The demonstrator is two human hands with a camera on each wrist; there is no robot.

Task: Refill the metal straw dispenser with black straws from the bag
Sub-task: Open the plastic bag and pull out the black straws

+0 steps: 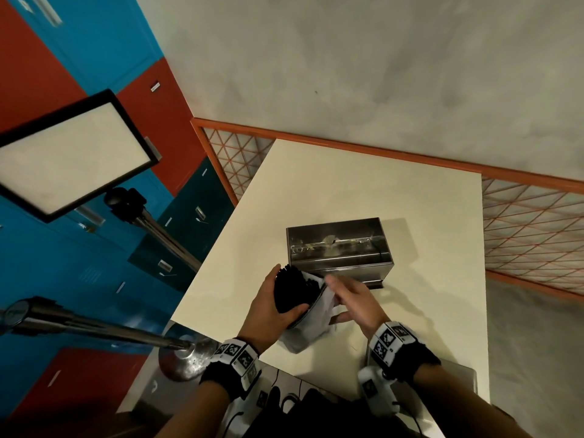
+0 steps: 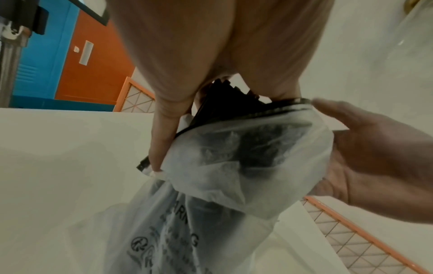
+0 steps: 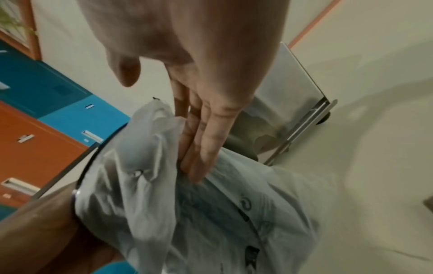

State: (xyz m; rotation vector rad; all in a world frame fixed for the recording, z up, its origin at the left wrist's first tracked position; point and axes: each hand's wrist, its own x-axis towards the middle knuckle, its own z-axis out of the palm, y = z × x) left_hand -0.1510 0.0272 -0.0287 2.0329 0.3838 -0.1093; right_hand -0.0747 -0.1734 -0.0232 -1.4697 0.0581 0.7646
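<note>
Closest to me, my left hand [image 1: 268, 306] is wrapped around the bundle of black straws [image 1: 292, 290], fingers and thumb curled round it where it pokes out of the mouth of the frosted plastic bag [image 1: 311, 324]. My right hand [image 1: 355, 303] is flat against the bag's other side, fingers pretty much straight and pressed on the plastic, not pinching anything that I can make out. The bag's bottom end sits crumpled on the cream table [image 1: 347, 184], close to the near edge.

Just past the hands is the metal straw dispenser [image 1: 338, 248], open on top, and the straw ends are right by its near left corner. I can't tell if they touch it. There's bare tabletop to the right of the box and a good stretch behind it before the far edge.

Off the left side it's tighter: a light panel [image 1: 69, 156] on a stand hangs over there, with a metal pole [image 1: 94, 327] crossing near my left wrist. An orange-framed mesh railing [image 1: 521, 222] runs along the far and right sides of the table, with red and blue lockers [image 1: 47, 263] off to the left.
</note>
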